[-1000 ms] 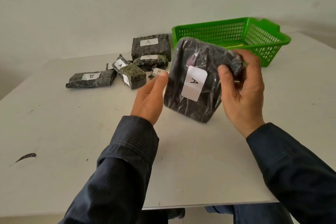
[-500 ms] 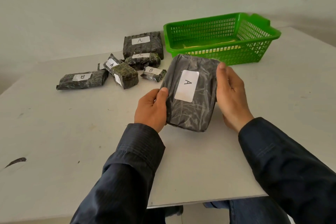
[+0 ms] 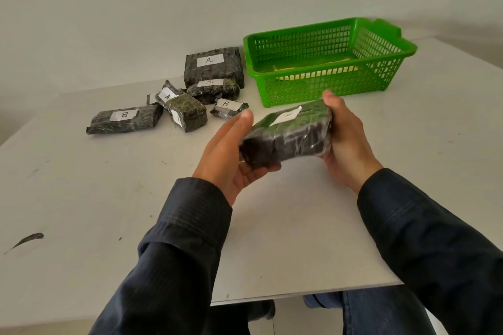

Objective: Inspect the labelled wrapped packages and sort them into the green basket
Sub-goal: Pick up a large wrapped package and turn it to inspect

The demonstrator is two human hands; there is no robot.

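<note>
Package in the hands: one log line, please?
left hand, right hand: hold package | package: above table, label up | basket: behind package

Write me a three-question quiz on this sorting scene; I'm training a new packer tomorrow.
1. True or false: the right hand alone grips the held package, with the left hand off it.
2. How many wrapped packages lie on the table left of the green basket? A four, B six, C nine.
3. Fill in: the leftmost package is labelled ___.
Key: 1 false; 2 B; 3 B.
</note>
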